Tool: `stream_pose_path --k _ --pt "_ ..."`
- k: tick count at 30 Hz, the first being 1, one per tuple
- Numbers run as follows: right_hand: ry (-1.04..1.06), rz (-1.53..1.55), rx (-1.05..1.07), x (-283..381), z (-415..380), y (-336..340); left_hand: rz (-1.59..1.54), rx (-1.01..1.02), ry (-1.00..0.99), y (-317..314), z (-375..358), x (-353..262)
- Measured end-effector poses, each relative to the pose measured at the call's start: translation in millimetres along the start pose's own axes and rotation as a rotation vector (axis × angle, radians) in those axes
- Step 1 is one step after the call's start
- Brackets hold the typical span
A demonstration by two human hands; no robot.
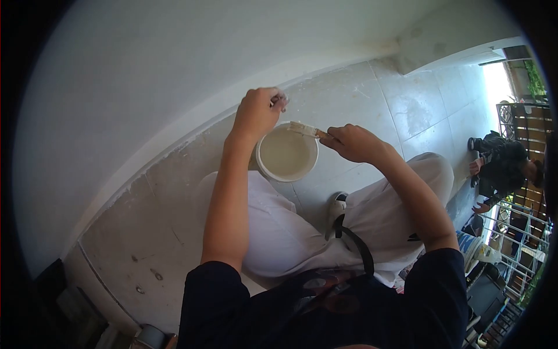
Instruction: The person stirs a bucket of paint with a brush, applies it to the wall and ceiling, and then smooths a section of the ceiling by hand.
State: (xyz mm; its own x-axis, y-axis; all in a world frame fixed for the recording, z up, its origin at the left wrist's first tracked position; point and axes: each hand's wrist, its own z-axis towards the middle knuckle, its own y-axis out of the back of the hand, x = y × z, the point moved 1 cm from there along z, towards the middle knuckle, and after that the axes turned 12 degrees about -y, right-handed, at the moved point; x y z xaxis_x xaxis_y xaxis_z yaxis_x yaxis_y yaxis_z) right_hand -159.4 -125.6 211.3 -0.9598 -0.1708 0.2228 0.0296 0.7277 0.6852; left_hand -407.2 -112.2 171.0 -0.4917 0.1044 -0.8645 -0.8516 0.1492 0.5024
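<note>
My right hand [354, 142] is closed round the handle of a paintbrush [304, 129]. The brush's whitened head lies over the far right rim of a white bucket [259, 158]. Inside the bucket is a pale, cream-coloured liquid [286, 154]. My left hand [264, 107] is raised just beyond the bucket's far left side, near the wall. Its fingers are curled together, with whitish smears on the tips; whatever they may hold is too small to make out.
A pale wall [139, 75] curves along the left and far side, meeting a tiled floor [349, 93] with white smears. At right, another person [503, 160] in dark clothes crouches near a slatted gate [532, 131]. A blue-and-white bucket [468, 247] and a white metal rack [514, 224] stand near my right elbow.
</note>
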Motion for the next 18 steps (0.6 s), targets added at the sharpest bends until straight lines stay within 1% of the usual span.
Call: stream_pose_path --k 1,4,6,7,9,10,12,15,17,18 --pt "-0.005 -0.054 0.002 5 1 -10 0.038 -0.047 -0.013 8 6 -9" --pt "0.002 -0.221 -0.011 14 4 -49 0.088 -0.043 0.164 24 15 -25" --pt "0.044 -0.377 -0.017 12 8 -65 0.060 -0.093 0.162 19 18 -14" --pt "0.078 -0.347 -0.034 11 11 -70 0.040 -0.127 0.166 15 20 -9" --pt "0.158 -0.290 -0.064 10 15 -74 -0.041 -0.233 0.049 7 20 -3" --pt "0.156 -0.226 -0.081 10 17 -73 -0.075 -0.283 -0.007 4 20 1" --pt "0.153 -0.080 -0.111 10 17 -75 -0.060 -0.256 0.010 -2 16 12" --pt "0.075 -0.094 -0.058 11 18 -68 0.001 -0.228 0.040 -4 11 29" --pt "0.153 -0.125 -0.161 6 21 -61 0.026 -0.264 0.027 1 16 36" --pt "0.166 -0.151 -0.242 6 39 -30 0.044 -0.312 -0.042 19 48 26"
